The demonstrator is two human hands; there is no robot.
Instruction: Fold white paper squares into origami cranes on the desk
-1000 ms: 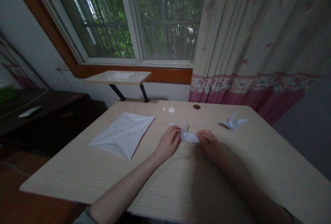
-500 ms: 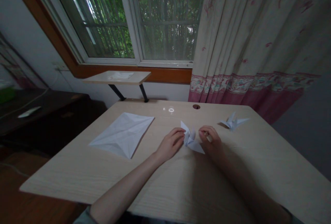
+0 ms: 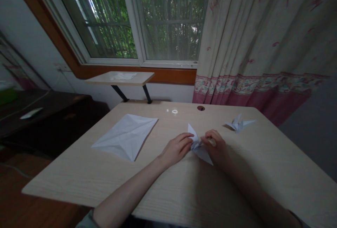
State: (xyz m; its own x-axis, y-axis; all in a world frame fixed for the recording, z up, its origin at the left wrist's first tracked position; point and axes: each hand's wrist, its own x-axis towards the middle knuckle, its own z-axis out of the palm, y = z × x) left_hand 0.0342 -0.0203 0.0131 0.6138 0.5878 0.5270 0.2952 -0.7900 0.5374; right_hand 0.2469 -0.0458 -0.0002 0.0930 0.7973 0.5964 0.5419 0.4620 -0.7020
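Between my hands is a folded white paper crane [image 3: 202, 153], one wing pointing up and away, the other down toward me. My left hand [image 3: 179, 148] is closed on its left side, with the fingertips at the base of the upper wing. The fingers of my right hand [image 3: 215, 146] are bent and pinch the right part of the crane near its middle. My fingertips hide part of the body. A second paper crane [image 3: 239, 124] stands on the table to the right, touched by neither hand.
A creased square sheet of white paper [image 3: 126, 136] lies on the left of the wooden table [image 3: 168, 189]. A small raised shelf [image 3: 142, 78] with papers stands at the back left. A round cable hole [image 3: 201, 108] is near the back edge. A curtain [image 3: 237, 63] hangs behind.
My right hand has moved left onto the crane and pinches it, where before it was slightly apart. The crane has shifted a little to the right and toward me, my left hand with it.
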